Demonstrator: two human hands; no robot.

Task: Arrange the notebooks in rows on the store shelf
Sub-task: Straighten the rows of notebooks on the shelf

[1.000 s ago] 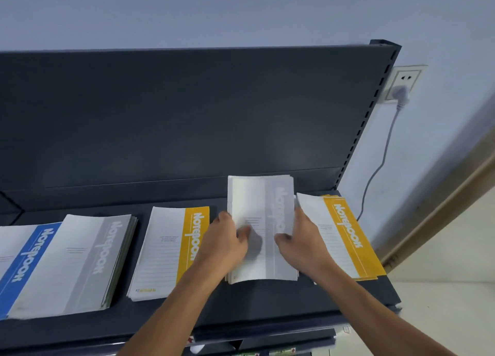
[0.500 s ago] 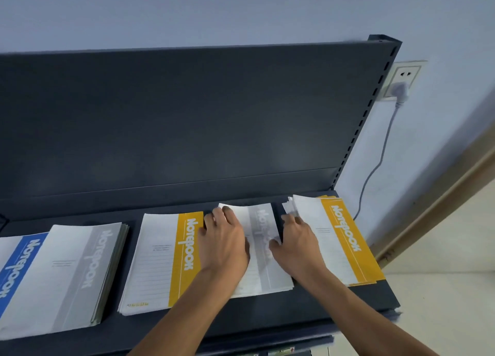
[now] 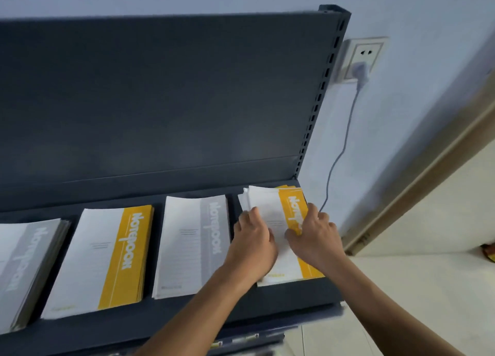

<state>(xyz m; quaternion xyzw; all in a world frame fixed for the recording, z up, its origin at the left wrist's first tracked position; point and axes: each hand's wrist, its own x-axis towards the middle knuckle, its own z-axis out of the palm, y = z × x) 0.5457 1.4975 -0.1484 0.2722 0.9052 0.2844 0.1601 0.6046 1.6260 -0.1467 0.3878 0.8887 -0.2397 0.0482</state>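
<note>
- While both hands sit on the end yellow pile (image 3: 267, 203) at 4 o'clock on the shelf (image 3: 187, 321), the step in hand looks like squaring it up; its far edges fan out unevenly.
- The left hand (image 3: 253, 237) curls at the pile's left edge with the thumb on the cover. The right hand (image 3: 314, 235) curls over the yellow band. Both hold the pile, and neither is spread wide.
- Doing it well probably means pressing the two long sides inward together, then nudging the far edge level.
- The pile should end up parallel to the grey pile (image 3: 192, 243) just beside it at 6 o'clock.
- Thin covers likely slide, so light, even pressure seems wise. The shelf's right end is near, so any push toward 3 o'clock should be small.
- A second yellow pile (image 3: 107, 259) lies flat at 8 o'clock and a second grey pile (image 3: 24, 270) at 9 o'clock. A dark back panel (image 3: 160, 101) rises at 12 o'clock.
- On the pale blue wall a socket (image 3: 361, 58) sits at 2 o'clock, and its cable (image 3: 340, 152) hangs beside the shelf. A pale floor (image 3: 428, 288) shows at 4 o'clock.
</note>
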